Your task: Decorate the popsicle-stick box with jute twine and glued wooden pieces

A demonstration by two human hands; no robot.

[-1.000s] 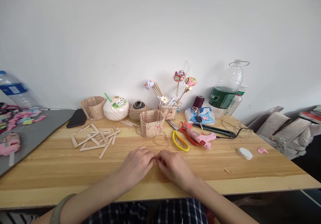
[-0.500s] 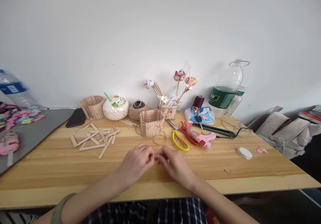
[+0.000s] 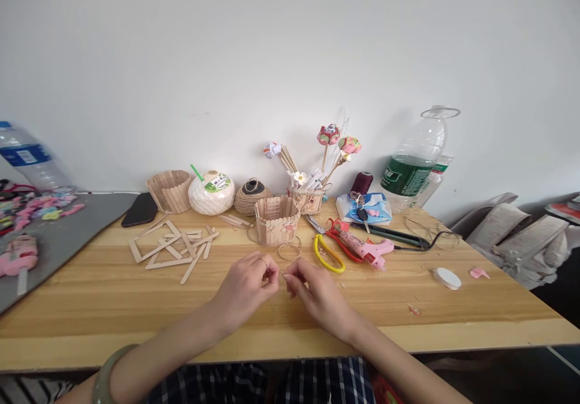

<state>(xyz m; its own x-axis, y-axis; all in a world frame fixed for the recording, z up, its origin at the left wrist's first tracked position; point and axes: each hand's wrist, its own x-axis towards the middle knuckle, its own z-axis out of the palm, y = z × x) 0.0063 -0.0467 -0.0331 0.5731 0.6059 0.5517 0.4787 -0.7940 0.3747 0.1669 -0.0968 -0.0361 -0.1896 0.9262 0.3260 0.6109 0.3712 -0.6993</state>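
In the head view my left hand (image 3: 248,282) and my right hand (image 3: 319,295) meet above the front middle of the table, fingertips pinched. Between them is a thin strand of twine (image 3: 281,274); much of it is hidden by my fingers. Just beyond my hands stands a small popsicle-stick basket (image 3: 275,229) with twine around its side. A loose loop of twine (image 3: 290,253) lies in front of it. The twine ball (image 3: 252,200) sits behind the basket to the left.
Loose popsicle sticks and stick frames (image 3: 163,244) lie left. Scissors with yellow handles (image 3: 328,259) and a pink glue gun (image 3: 374,250) lie right. Behind stand a second stick basket (image 3: 170,195), a white coconut (image 3: 211,195), a flower holder (image 3: 306,200) and a bottle (image 3: 412,168).
My fingertips have drawn slightly apart, with the strand still between them. The whole view has shifted a little; the things on the table keep their places.
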